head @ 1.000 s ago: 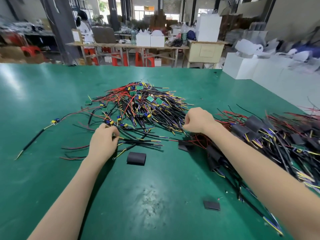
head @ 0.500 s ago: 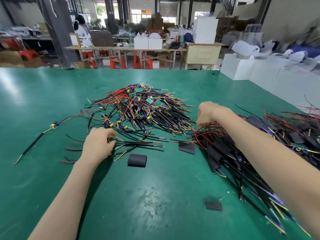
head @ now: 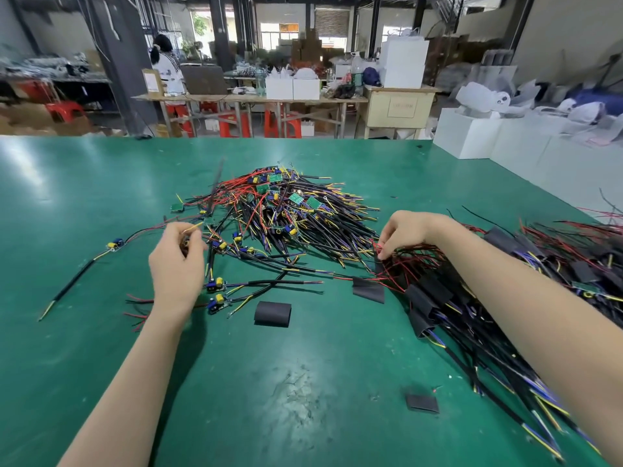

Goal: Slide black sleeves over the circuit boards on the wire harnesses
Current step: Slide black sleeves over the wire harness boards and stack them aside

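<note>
Now lifting a harness (head: 194,230) pinched in the left hand (head: 177,264), right hand (head: 403,234) gripping red wires (head: 409,261) atop the sleeved pile (head: 505,298), loose sleeve (head: 272,314) between on the table (head: 84,183).

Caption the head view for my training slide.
Left hand grips a harness; right hand picks at red wires beside black sleeves.

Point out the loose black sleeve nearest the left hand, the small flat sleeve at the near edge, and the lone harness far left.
loose black sleeve (head: 272,313), head view, middle of its top face.
small flat sleeve (head: 422,403), head view, its centre.
lone harness (head: 115,244), head view, its circuit board.
</note>
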